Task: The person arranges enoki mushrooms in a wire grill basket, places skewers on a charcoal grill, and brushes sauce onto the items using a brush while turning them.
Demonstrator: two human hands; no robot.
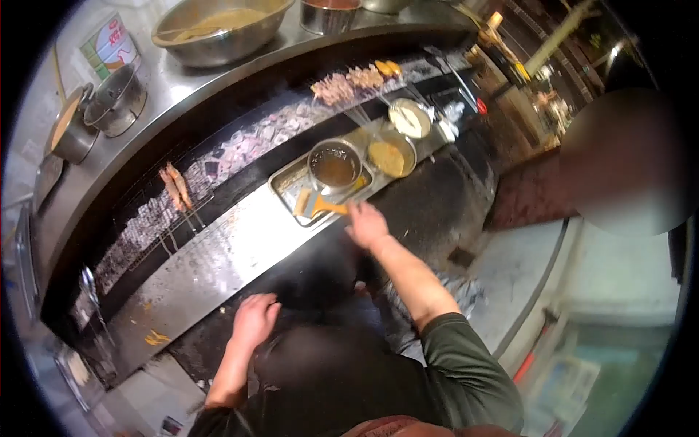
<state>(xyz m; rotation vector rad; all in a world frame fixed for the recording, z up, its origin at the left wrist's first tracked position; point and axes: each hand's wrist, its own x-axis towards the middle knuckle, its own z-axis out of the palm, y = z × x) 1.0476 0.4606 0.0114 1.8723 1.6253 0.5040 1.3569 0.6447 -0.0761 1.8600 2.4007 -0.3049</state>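
A: State the camera position.
B: One head-worn view, above the near edge of the bench (226,251), facing forward and steeply down.
A: State the coverage.
B: Close range, both hands (368,224) included; bench crosses the round frame diagonally.

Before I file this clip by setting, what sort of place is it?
Probably a barbecue stall or grill kitchen: a long bed of coals, skewered meat over it, and a brush in the right hand.

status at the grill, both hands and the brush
Right hand gripping brush by handle. Left hand seemingly empty. Brush over metal tray, pot close by.
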